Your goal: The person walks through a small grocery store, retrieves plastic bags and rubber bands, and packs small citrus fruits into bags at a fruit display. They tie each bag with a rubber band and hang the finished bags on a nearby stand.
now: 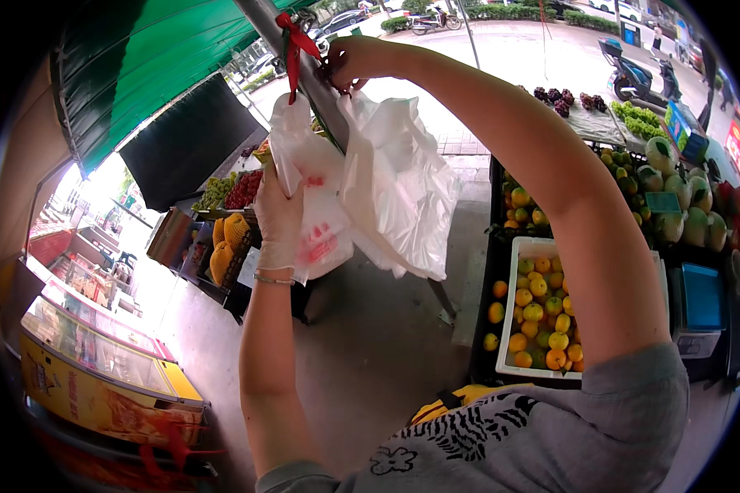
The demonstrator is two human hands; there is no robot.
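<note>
My left hand, in a thin whitish glove with a bracelet at the wrist, grips the edge of a white plastic bag with red printing. Higher up, my bare right hand reaches across to a slanted metal pole. Its fingers are curled at the gathered top of more white plastic bags, beside dark ties; the fingertips are partly hidden. A red ribbon is knotted around the pole. The bags hang in front of the pole and cover part of it.
At right, a white crate holds citrus fruit, with pomelos and grapes beyond. Yellow netted fruit and red grapes stand at left. A chest freezer is lower left. The pole's foot meets the floor.
</note>
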